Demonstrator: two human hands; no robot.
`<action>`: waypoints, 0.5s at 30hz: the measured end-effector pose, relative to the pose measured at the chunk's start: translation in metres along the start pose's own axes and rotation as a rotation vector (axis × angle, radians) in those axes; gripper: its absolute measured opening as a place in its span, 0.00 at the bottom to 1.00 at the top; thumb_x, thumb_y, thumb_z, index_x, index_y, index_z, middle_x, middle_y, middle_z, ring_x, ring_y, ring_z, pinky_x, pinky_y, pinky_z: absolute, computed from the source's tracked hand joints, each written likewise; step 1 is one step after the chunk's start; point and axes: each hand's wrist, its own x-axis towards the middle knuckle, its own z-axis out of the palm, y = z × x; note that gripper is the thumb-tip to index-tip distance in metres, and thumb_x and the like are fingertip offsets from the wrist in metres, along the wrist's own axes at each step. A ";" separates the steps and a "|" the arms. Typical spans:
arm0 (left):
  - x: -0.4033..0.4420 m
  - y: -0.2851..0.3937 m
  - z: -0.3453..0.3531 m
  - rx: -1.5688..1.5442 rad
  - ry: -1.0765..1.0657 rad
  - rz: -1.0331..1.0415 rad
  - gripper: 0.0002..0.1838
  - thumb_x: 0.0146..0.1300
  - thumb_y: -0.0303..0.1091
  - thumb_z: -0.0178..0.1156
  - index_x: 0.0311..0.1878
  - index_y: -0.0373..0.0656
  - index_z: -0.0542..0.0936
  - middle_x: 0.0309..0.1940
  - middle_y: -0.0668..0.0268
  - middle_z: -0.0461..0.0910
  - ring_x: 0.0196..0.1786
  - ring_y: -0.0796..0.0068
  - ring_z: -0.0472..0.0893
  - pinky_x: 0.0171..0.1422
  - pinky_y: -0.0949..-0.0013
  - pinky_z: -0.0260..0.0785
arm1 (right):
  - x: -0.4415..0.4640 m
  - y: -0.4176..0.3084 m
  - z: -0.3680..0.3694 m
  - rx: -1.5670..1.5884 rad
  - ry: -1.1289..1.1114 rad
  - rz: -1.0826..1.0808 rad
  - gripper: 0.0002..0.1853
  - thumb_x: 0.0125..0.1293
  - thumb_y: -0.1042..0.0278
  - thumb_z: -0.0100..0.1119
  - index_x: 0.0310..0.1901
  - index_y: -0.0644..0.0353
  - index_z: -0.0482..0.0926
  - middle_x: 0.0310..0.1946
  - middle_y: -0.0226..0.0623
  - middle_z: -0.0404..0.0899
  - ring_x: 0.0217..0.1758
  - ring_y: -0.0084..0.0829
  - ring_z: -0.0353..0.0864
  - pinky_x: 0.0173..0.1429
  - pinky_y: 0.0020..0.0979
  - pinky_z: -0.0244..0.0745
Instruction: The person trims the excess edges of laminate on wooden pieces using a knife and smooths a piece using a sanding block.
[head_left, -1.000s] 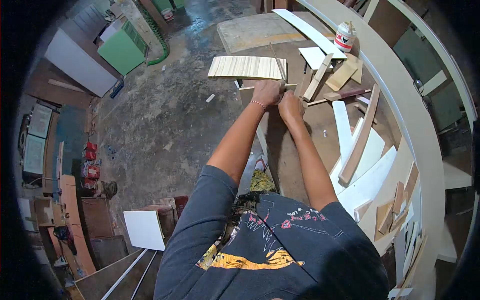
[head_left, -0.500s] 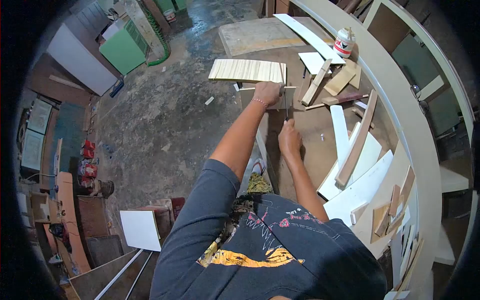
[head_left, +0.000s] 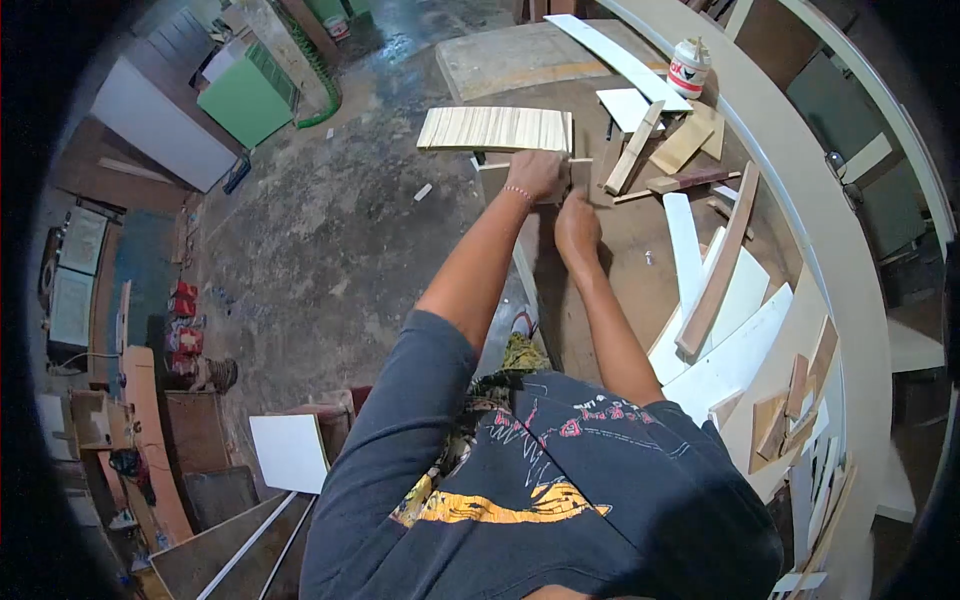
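Note:
My left hand [head_left: 538,175] is closed on the edge of a small brown board [head_left: 493,180] at the table's left side, beside a striped light wood panel [head_left: 495,129]. Just to the right and slightly nearer to me, my right hand [head_left: 578,225] is closed around the end of a thin dark tool, mostly hidden now between the two hands. The tool's shape is too small and blurred to make out. The striped panel lies just beyond my left hand.
A glue bottle [head_left: 688,70] stands at the back right. Wood offcuts [head_left: 634,148] and white strips [head_left: 683,250] lie right of my hands, with a long brown bar [head_left: 720,262] across them. A curved pale panel [head_left: 850,250] borders the right side.
My right hand has moved away from me, up close to my left hand, after being drawn back toward me half a second ago. The left hand keeps its place on the board.

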 end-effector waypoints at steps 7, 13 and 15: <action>0.012 -0.005 -0.004 -0.013 0.026 0.008 0.12 0.51 0.39 0.53 0.40 0.51 0.75 0.29 0.59 0.78 0.35 0.60 0.78 0.36 0.58 0.68 | -0.042 0.014 -0.003 -0.001 -0.071 0.039 0.13 0.65 0.63 0.34 0.35 0.66 0.63 0.25 0.57 0.75 0.32 0.55 0.75 0.36 0.50 0.69; 0.010 -0.006 0.003 -0.030 0.005 0.005 0.12 0.51 0.38 0.53 0.40 0.52 0.74 0.29 0.59 0.78 0.35 0.60 0.78 0.36 0.57 0.68 | -0.037 0.010 -0.018 0.024 -0.044 0.026 0.13 0.63 0.64 0.37 0.33 0.67 0.66 0.26 0.57 0.74 0.33 0.55 0.75 0.36 0.50 0.69; 0.001 -0.004 0.002 -0.034 0.044 0.046 0.11 0.51 0.38 0.52 0.39 0.51 0.74 0.29 0.59 0.78 0.35 0.59 0.78 0.35 0.57 0.68 | -0.005 0.003 -0.011 0.024 -0.022 0.000 0.12 0.61 0.67 0.36 0.34 0.68 0.66 0.27 0.60 0.74 0.34 0.56 0.75 0.37 0.50 0.69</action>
